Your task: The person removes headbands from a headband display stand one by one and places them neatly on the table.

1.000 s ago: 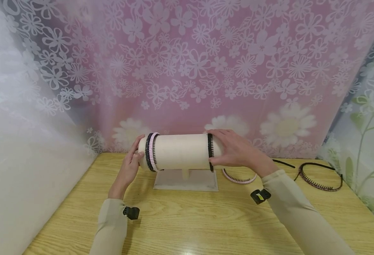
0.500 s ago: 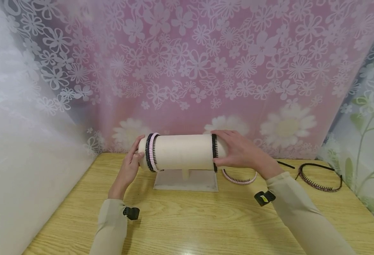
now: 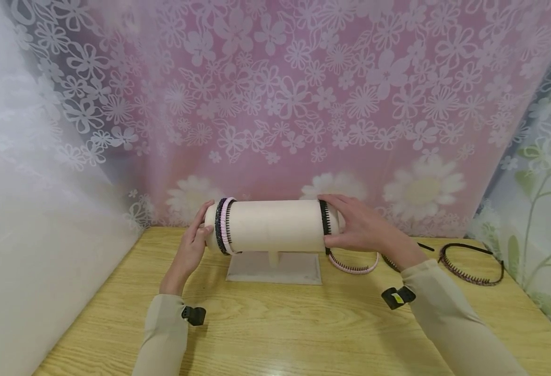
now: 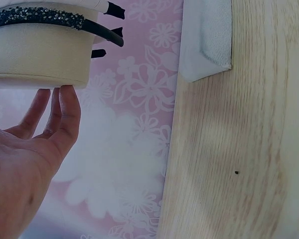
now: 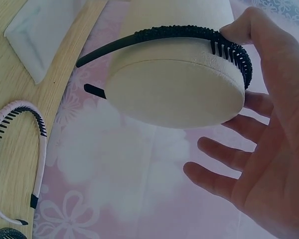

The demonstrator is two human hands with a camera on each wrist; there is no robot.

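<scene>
A cream padded cylinder (image 3: 275,224) lies level on a stand with a pale flat base (image 3: 256,274). At its left end my left hand (image 3: 191,250) holds it, thumb in front and fingertips touching the end edge in the left wrist view. Beside that hand, a dark sparkly headband (image 4: 40,18) and a pink headband (image 3: 225,227) sit side by side around the cylinder. Near the right end, my right hand (image 3: 362,228) pinches a black beaded headband (image 5: 179,33) that wraps the cylinder, its comb teeth showing. Two of the right fingers stretch past the end face.
On the wooden table (image 3: 256,329), right of the base, lies another pink headband (image 3: 352,270). A dark headband (image 3: 390,263) is partly hidden behind the right wrist. Farther right rests a brownish headband (image 3: 468,274). A pink floral curtain (image 3: 275,104) hangs behind.
My right hand has slid the black headband rightward along the cylinder, closer to its right end. The left hand and the two headbands beside it have stayed in place.
</scene>
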